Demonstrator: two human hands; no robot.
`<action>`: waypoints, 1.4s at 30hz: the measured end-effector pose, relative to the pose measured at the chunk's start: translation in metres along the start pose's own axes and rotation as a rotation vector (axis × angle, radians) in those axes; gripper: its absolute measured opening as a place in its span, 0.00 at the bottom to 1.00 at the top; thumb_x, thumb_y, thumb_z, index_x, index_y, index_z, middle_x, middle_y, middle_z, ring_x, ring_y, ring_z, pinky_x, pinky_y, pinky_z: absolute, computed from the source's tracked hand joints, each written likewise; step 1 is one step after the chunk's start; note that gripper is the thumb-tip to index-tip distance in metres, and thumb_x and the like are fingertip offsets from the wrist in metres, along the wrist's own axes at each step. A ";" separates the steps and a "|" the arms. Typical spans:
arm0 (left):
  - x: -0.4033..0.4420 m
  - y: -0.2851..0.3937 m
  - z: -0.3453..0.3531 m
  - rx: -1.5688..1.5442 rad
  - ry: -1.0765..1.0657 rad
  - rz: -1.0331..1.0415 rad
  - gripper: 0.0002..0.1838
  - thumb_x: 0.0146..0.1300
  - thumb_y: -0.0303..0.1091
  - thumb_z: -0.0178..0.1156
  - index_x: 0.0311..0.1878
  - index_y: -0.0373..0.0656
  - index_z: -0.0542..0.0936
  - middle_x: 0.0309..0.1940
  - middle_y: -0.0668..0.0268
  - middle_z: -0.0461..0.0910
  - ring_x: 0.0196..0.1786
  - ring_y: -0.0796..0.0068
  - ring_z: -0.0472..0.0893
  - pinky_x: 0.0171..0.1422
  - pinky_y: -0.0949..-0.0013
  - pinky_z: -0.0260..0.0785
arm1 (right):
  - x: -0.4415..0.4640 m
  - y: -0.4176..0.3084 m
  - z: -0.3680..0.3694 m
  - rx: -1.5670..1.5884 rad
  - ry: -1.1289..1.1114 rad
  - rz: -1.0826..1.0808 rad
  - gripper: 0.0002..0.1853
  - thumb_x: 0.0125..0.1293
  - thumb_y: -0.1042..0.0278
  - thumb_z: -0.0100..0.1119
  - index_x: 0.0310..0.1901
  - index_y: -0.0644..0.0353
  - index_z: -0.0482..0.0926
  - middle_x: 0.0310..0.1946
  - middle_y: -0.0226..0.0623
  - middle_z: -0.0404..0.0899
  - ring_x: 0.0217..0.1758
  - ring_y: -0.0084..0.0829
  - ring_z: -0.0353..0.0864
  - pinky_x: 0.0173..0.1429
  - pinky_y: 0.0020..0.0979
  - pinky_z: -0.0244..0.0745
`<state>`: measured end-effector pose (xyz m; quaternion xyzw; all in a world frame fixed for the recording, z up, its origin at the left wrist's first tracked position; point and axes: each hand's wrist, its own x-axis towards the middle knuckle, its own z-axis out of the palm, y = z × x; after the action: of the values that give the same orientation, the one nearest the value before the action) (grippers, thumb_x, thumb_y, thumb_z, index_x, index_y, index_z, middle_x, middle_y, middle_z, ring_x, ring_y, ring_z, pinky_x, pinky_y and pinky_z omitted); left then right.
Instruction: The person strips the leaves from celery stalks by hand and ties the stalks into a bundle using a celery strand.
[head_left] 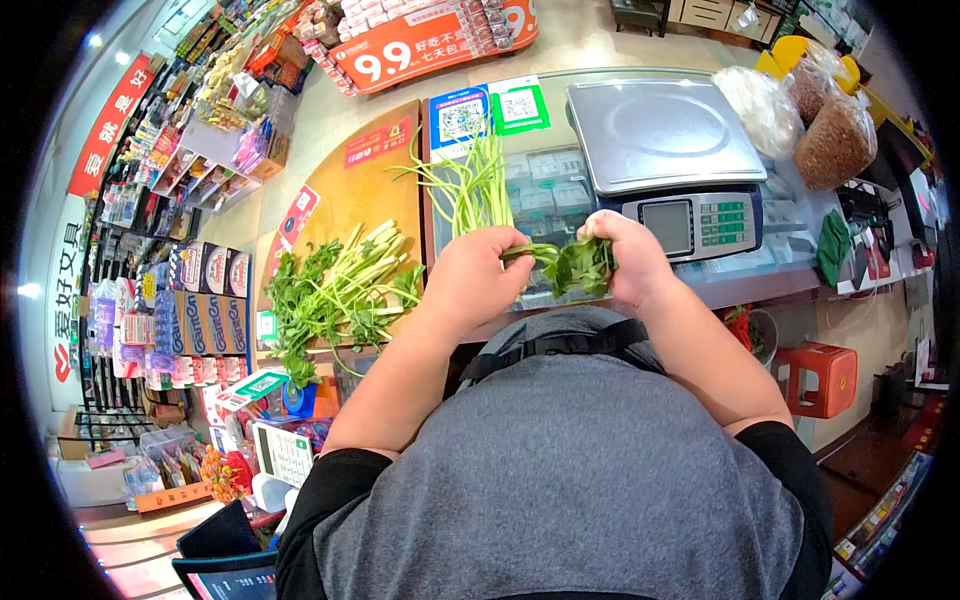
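Note:
My left hand (478, 275) is closed round green stalks near the counter's front edge. Just to its right, my right hand (632, 262) grips the leafy end of the same greens (575, 268), which stretch between both hands. Behind my left hand lies a bunch of thin pale-green stalks (478, 185) on the glass counter. Further left, a pile of leafy greens with cut stems (345, 285) rests on the wooden board (370, 205). The fingertips of my right hand are partly hidden by leaves.
A digital scale (665, 135) stands behind my right hand. Bags of brown grains (835, 140) and a white plastic bag (760, 110) sit to its right. QR code cards (520, 104) lie left of the scale. A red stool (820, 378) stands at the right.

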<state>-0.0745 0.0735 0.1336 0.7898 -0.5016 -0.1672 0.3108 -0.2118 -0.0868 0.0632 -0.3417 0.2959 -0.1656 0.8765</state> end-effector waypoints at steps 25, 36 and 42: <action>-0.003 0.007 -0.002 0.104 -0.044 0.130 0.08 0.60 0.32 0.62 0.40 0.40 0.83 0.35 0.56 0.81 0.40 0.55 0.81 0.45 0.60 0.73 | -0.023 -0.016 0.042 -1.165 -0.258 -0.513 0.15 0.60 0.68 0.52 0.45 0.61 0.82 0.39 0.51 0.82 0.43 0.49 0.82 0.48 0.40 0.77; -0.004 0.009 -0.001 0.347 -0.126 0.182 0.07 0.59 0.34 0.58 0.35 0.42 0.83 0.31 0.57 0.80 0.40 0.52 0.79 0.45 0.54 0.72 | -0.023 -0.007 0.038 -1.515 -0.214 -0.825 0.06 0.55 0.66 0.55 0.27 0.56 0.79 0.27 0.42 0.80 0.34 0.46 0.81 0.38 0.44 0.76; -0.003 0.006 0.003 0.301 -0.132 0.211 0.08 0.59 0.35 0.58 0.33 0.42 0.83 0.31 0.56 0.80 0.39 0.52 0.80 0.44 0.54 0.72 | -0.019 -0.001 0.036 -1.508 -0.151 -0.853 0.04 0.55 0.69 0.57 0.28 0.60 0.77 0.28 0.44 0.78 0.34 0.46 0.79 0.38 0.41 0.74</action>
<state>-0.0818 0.0730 0.1351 0.7576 -0.6203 -0.1084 0.1715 -0.2036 -0.0604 0.0933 -0.9231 0.1143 -0.2165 0.2967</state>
